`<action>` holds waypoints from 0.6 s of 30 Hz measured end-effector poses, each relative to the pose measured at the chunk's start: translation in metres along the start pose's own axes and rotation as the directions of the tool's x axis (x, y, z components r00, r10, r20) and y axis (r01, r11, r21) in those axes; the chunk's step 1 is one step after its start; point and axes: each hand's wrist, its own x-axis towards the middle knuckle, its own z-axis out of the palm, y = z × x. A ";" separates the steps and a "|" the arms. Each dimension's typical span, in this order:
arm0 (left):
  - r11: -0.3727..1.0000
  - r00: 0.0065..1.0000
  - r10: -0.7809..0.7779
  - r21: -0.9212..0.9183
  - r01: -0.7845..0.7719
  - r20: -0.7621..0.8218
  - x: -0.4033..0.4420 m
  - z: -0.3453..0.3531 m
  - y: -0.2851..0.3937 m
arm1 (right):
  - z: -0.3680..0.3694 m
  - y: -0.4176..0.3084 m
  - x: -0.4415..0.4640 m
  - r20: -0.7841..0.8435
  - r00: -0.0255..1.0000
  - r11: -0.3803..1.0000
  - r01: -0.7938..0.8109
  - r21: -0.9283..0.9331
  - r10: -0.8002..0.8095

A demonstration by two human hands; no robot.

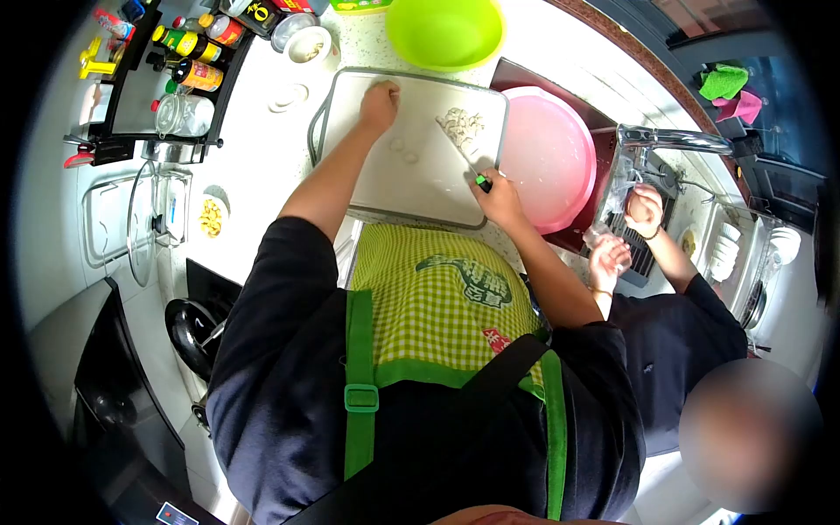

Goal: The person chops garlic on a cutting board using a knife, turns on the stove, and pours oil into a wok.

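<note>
My right hand [500, 199] grips a knife [458, 150] by its black and green handle, the blade pointing away over the cutting board [385, 188]. By the blade's tip lies a pile of chopped pale pieces [465, 129]. Over the board's far left part is my left hand [380, 106], its fingers curled closed; whatever they hold, if anything, is hidden. A few pale round slices [404, 151] lie on the board between my hands.
A pink basin [547, 162] sits in the sink right of the board, and a green bowl [446, 33] stands behind it. At right, a co-worker's hands [643, 210] are near the faucet [674, 138]. Bottles [197, 74] fill a left rack; a dish of yellow pieces [213, 216] is below.
</note>
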 end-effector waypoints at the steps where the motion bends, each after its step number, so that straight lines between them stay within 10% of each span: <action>1: 0.992 1.000 0.020 -0.128 -0.023 -0.020 -0.011 0.006 0.004 | 0.000 0.000 -0.001 -0.005 1.000 0.999 -0.007 0.038 0.007; 5: 0.887 0.978 -0.001 -0.452 0.096 0.207 -0.057 0.025 0.026 | 0.002 0.004 -0.003 -0.005 1.000 0.995 -0.023 0.097 0.024; 18: 0.993 0.992 0.121 -0.017 -0.120 0.034 -0.084 0.017 0.033 | 0.023 -0.017 0.008 0.053 0.995 0.979 0.091 -0.180 -0.083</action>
